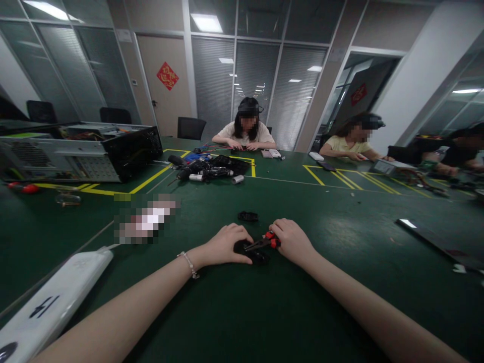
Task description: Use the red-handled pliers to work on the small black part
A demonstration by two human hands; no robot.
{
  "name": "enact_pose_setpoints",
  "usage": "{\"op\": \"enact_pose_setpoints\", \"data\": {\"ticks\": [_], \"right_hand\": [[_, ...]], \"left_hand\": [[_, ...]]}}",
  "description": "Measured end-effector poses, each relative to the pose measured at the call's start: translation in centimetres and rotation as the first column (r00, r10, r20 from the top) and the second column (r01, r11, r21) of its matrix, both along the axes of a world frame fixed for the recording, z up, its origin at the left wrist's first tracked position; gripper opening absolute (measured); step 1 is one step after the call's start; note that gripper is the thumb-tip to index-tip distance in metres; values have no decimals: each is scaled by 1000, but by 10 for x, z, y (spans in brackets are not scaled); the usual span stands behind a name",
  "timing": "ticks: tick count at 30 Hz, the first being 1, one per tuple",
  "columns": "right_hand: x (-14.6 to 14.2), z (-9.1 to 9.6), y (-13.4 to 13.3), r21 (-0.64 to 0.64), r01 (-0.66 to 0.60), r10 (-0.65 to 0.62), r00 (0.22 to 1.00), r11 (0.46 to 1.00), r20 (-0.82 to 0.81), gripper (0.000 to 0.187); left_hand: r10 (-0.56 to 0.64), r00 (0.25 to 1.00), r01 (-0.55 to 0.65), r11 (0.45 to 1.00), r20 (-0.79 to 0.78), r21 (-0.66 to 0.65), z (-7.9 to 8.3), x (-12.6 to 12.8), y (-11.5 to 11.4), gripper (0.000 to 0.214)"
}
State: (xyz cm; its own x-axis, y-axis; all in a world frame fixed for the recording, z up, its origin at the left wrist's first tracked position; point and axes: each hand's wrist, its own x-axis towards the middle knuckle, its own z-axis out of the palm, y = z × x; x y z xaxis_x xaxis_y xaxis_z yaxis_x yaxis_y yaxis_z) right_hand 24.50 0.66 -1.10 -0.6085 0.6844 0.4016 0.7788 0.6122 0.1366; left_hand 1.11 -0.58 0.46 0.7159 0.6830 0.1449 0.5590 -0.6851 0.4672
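Note:
My left hand (229,244) grips the left end of a small black plastic part (257,257) low over the green table, fingers behind it and thumb in front. In my right hand (291,237) is a pair of pliers (260,244) with red handles and dark, narrow jaws. The jaws point left and reach the top of the black part; I cannot tell whether they pinch anything. Just beyond my hands lies another small black piece (248,216), touched by neither.
An open computer case (113,154) stands at the left. Past the middle sits a heap with a drill (185,171), cables and small cylinders. A white power bank-like block (56,297) lies front left, a dark flat panel (427,239) at right. Several people sit opposite.

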Motion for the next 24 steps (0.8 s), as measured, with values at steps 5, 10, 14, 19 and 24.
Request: {"op": "enact_pose_setpoints", "data": {"ticks": [5,10,14,19,24], "right_hand": [[0,0,-1,12,-3,3,1000,1000,0,30],[1,0,-1,12,1,-1,1000,1000,5,26],[2,-1,0,7,14,-14,1000,1000,19,24],[3,-1,0,24,15,-15,1000,1000,17,22],[1,0,-2,28,9,-9,1000,1000,19,21]], "left_hand": [[3,1000,-3,1000,4,-4,-1,0,0,40],[-2,1000,2,1000,5,-8,-1,-1,0,40],[-1,1000,1,1000,2,0,-1,0,0,41],[0,1000,0,1000,3,-3,-1,1,0,40],[-7,1000,7,1000,10,4,-2,1,1,41]]}}
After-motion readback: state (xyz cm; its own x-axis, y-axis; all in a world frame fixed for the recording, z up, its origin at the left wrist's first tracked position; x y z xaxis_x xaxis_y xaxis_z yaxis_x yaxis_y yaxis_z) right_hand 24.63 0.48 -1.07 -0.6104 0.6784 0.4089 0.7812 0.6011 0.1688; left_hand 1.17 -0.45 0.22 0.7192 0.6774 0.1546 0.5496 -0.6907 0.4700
